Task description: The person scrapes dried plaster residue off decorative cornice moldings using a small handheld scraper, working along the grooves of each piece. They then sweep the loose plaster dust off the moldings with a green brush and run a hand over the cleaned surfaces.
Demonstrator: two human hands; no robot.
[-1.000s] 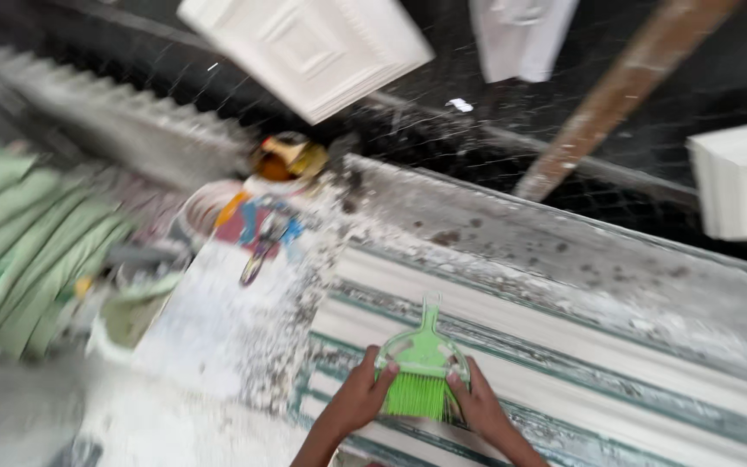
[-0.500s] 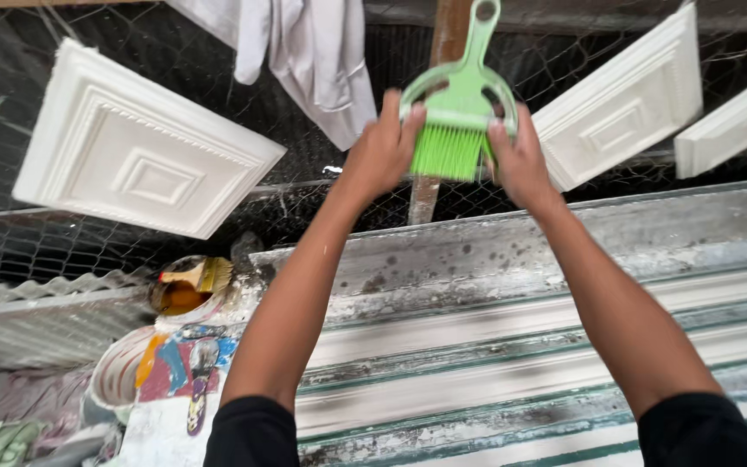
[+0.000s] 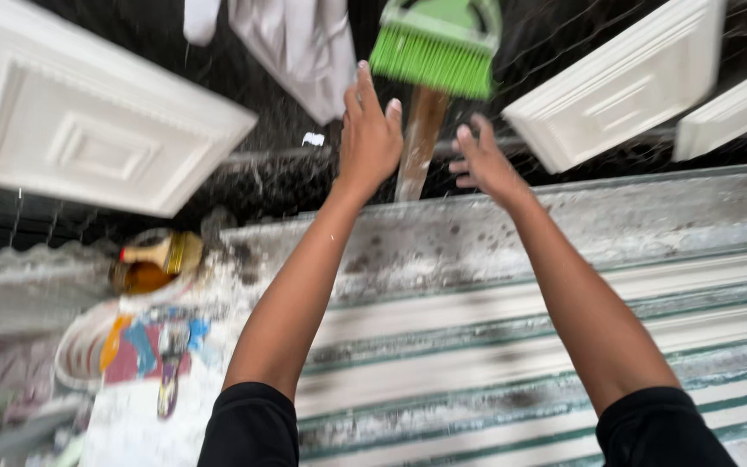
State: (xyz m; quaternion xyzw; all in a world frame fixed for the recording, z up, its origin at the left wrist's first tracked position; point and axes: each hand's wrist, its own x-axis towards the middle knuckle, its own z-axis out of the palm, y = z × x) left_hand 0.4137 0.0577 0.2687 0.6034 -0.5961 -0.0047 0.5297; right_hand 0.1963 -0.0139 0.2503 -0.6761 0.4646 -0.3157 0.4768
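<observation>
Both arms stretched up and forward toward a wire mesh fence [image 3: 270, 173].

Left hand [image 3: 372, 130]: fingers extended and loosely spread, fingertips just left of the green brush [image 3: 438, 43], at the edge of its bristles. Contact with the bristles unclear; no grip on anything.

Right hand [image 3: 483, 160]: open, fingers slightly curled, below the brush and apart from it. Holding nothing.

Green brush: top centre, up against the mesh, bristles pointing down, upper part cut off by the frame edge. Neither hand closed on it. What keeps it up there cannot be told.

Directly under the brush: brown wooden post [image 3: 418, 143], running down between the 2 hands to the back edge of the long mould [image 3: 494, 329].

Long mould: grey-white, ridged lengthwise with greenish stripes, spattered with plaster, lying under both forearms.

On the mesh: white plaster panel [image 3: 88, 130] at left, with a raised rectangular pattern; 2nd white panel [image 3: 624, 82] at right, tilted; 3rd piece [image 3: 737, 108] at far right, partly cut off. White cloth [image 3: 304, 43] hanging top centre-left, just left of the brush.

Lower left, blurred: yellowish bottle [image 3: 153, 259] lying on its side, round white bucket [image 3: 88, 346] with colourful items on top of it.
</observation>
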